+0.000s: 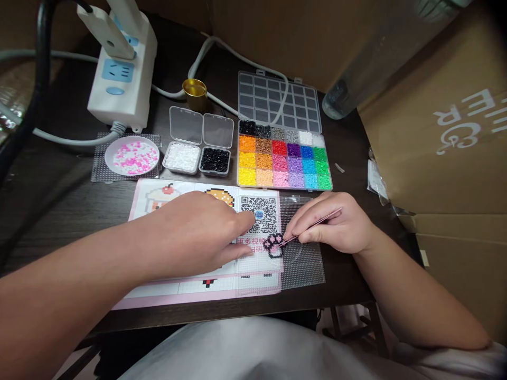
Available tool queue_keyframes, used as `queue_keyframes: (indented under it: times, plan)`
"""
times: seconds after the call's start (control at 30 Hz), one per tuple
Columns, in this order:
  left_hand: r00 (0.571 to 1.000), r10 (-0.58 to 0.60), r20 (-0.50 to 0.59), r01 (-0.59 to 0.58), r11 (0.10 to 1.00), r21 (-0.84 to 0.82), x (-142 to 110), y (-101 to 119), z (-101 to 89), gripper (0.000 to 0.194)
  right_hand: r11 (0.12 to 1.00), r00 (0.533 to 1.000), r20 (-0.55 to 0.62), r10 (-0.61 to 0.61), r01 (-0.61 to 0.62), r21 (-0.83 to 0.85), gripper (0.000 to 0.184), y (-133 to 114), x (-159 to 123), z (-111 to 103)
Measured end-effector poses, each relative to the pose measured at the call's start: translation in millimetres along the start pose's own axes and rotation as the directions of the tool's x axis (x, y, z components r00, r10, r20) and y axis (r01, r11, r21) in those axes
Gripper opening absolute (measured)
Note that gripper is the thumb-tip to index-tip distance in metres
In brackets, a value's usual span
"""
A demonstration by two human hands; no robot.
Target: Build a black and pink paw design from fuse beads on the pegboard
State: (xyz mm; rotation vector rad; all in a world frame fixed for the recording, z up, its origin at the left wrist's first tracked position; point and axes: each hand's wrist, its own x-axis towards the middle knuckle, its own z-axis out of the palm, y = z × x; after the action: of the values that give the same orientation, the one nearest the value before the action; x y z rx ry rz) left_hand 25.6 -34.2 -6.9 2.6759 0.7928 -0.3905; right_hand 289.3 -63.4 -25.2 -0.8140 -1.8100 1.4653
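The right hand [335, 224] is clamped on tweezers [292, 238], seemingly adjusting the beads [273, 246]. The left hand [208, 232] holds thumb and finger apart; the next placement likely needs steady tips.

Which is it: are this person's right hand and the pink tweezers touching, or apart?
Touching. The head view shows the right hand pinching the pink tweezers between thumb and fingers, with no gap.

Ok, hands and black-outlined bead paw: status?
Right hand gripping slim pink tweezers, tips at bead paw. Left hand open over printed white paper sheet. Only tweezers overlap paw.
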Motion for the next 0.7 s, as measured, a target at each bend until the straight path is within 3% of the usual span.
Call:
queue_keyframes:
  times: [0.7]
  plan:
    - [0.999, -0.007, 0.035, 0.006, 1.0, 0.023, 0.6, 0.0, 1.2, 0.034, 1.0, 1.0, 0.026, -0.002, 0.002, -0.014, 0.009, -0.9, 0.6, -0.9]
